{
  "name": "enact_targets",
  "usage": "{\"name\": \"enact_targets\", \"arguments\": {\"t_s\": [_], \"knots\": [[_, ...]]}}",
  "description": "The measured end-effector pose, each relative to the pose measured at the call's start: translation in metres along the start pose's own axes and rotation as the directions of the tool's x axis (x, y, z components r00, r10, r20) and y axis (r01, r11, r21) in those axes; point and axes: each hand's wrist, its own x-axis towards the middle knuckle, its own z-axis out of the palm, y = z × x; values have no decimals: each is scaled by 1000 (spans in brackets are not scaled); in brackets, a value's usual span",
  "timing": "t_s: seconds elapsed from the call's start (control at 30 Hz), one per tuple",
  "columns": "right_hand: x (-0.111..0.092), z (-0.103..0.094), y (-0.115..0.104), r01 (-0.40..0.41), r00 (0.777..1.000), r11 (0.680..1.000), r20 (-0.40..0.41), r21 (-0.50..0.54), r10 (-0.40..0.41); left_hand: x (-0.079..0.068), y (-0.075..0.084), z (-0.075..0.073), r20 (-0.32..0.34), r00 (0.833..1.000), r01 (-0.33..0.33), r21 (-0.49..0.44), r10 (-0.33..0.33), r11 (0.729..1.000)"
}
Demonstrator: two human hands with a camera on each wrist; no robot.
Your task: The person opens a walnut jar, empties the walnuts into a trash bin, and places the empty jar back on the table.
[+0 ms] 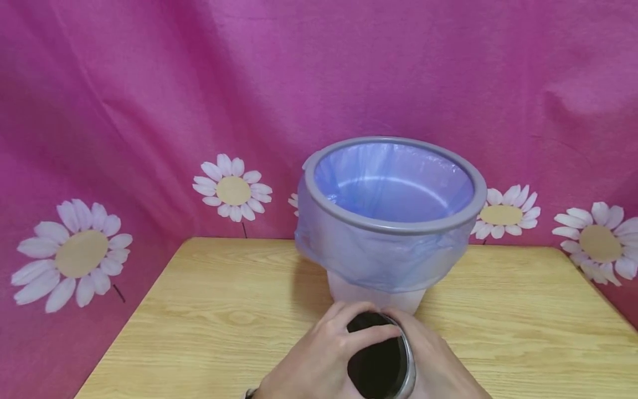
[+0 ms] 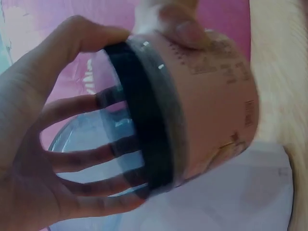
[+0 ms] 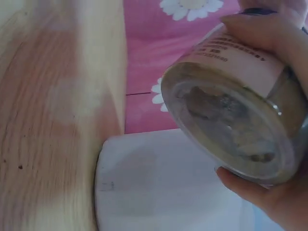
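Note:
A clear round jar (image 2: pixel 219 106) with a pinkish-brown printed label and a black lid (image 1: pixel 381 366) is held between both hands, low in the head view and in front of the bin. My left hand (image 1: pixel 316 354) grips the lid with spread, bent fingers and the thumb around its edge. Around the jar's body curls my right hand (image 1: pixel 436 354). The jar is tilted, its base (image 3: pixel 226 127) turned towards the right wrist camera. Brownish contents with dark patches show through that base. Most of the label is out of sight in the head view.
A bin (image 1: pixel 379 299) with a grey rim (image 1: pixel 394 226) stands just beyond the hands, lined with a translucent blue bag (image 1: pixel 379 260) folded over outside. The wooden table (image 1: pixel 224 310) extends to both sides. Behind hangs a pink cloth (image 1: pixel 279 83) printed with white flowers.

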Motion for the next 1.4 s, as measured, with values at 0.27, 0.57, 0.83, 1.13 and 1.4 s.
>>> {"name": "enact_targets", "arguments": {"t_s": [0.27,0.57,0.83,1.13,1.4], "knots": [[4,-4,-3,37,998,998,-45,-42,-39,0,-7,-4,13,997,-72,-70,73,995],[6,-8,-4,77,994,989,-61,-122,-85,1,-9,-4,-17,992,-123,-38,123,992],[6,-9,-4,78,994,990,-61,-116,-85,4,-9,-3,-68,986,-153,-3,152,988],[3,-6,-3,29,999,996,-21,-86,-31,2,-12,0,-50,994,-98,26,99,995],[5,-9,-5,-36,999,999,-16,0,36,0,-15,-6,67,990,-119,-83,124,989]]}}
